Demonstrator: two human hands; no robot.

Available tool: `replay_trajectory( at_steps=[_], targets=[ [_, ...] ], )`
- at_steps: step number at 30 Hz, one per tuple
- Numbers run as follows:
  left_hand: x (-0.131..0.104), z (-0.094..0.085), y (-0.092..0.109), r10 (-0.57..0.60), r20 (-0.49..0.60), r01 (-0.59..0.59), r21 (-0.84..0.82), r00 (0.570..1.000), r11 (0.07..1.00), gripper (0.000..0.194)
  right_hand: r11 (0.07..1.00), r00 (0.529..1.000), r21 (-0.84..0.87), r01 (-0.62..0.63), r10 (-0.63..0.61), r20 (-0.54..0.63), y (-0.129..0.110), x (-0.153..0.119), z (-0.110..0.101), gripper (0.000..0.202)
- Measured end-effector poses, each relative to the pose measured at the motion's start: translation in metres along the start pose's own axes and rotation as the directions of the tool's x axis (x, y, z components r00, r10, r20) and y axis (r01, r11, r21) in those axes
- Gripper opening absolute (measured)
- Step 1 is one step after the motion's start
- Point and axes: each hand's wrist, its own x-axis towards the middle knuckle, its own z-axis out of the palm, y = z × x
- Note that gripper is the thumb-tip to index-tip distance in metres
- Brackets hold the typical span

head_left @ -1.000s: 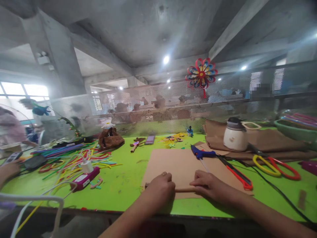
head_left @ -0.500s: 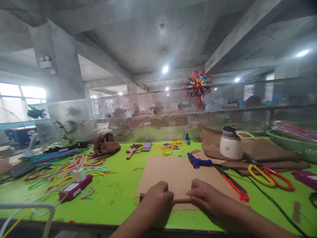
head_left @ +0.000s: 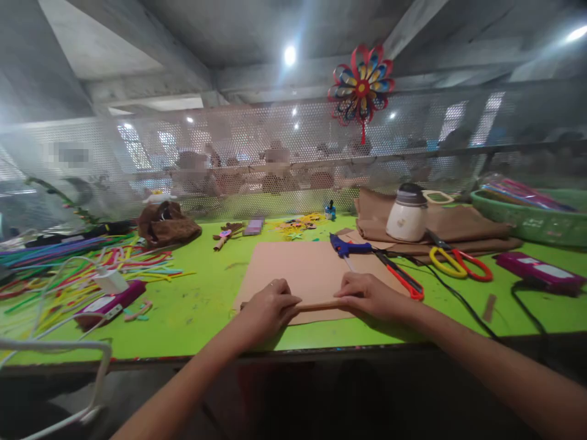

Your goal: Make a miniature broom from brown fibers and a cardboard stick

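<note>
A thin brown roll [head_left: 318, 304] lies across the near part of a tan cardboard sheet [head_left: 293, 269]. My left hand [head_left: 271, 308] is closed on the roll toward its left end, fingers pressed down. Farther right, my right hand [head_left: 367, 294] pinches the same roll between thumb and fingers. A short stretch of it shows between the hands. Behind my right hand, a blue glue gun [head_left: 351, 246] rests on the sheet, beside a red-and-black cutter [head_left: 403, 278].
Yellow- and red-handled scissors [head_left: 461, 263], a white jar [head_left: 406, 217] on brown cloth [head_left: 486, 226] and a green basket [head_left: 541, 223] stand right. Left are pipe cleaners [head_left: 59, 244], a purple power strip [head_left: 112, 304] and a brown fabric piece [head_left: 167, 226]. A black cable crosses the right side.
The view has tilted down, so the table sits higher in the picture. My hands remain on the roll, with a slightly longer stretch of it visible between them.
</note>
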Motion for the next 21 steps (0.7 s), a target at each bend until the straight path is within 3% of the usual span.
replay_trajectory(
  at_steps=[6, 9, 16, 18, 21],
  targets=[
    [0.007, -0.002, -0.011, 0.03, 0.069, -0.019, -0.164, 0.997, 0.986, 0.031, 0.999, 0.998, 0.006, -0.044, 0.044, 0.038, 0.0, 0.005, -0.004, 0.031],
    [0.008, -0.001, -0.014, 0.022, 0.034, -0.015, -0.204, 0.999, 0.979, 0.028, 0.997, 0.998, 0.034, -0.062, 0.061, 0.035, 0.007, 0.006, -0.002, 0.027],
    [0.005, 0.0, -0.009, 0.014, -0.036, -0.018, -0.121, 0.999, 0.993, 0.024, 0.988, 0.992, 0.101, -0.116, 0.12, -0.038, 0.012, 0.004, 0.004, 0.023],
    [0.004, 0.001, -0.009, 0.046, -0.05, -0.05, -0.077, 0.998, 0.996, 0.025, 0.997, 0.995, 0.041, -0.062, 0.065, -0.074, 0.008, 0.001, 0.006, 0.019],
    [0.003, 0.002, -0.009, 0.081, -0.06, -0.081, 0.004, 0.995, 0.997, 0.027, 0.981, 0.989, -0.184, 0.057, -0.081, -0.122, 0.0, -0.003, 0.009, 0.022]
  ],
)
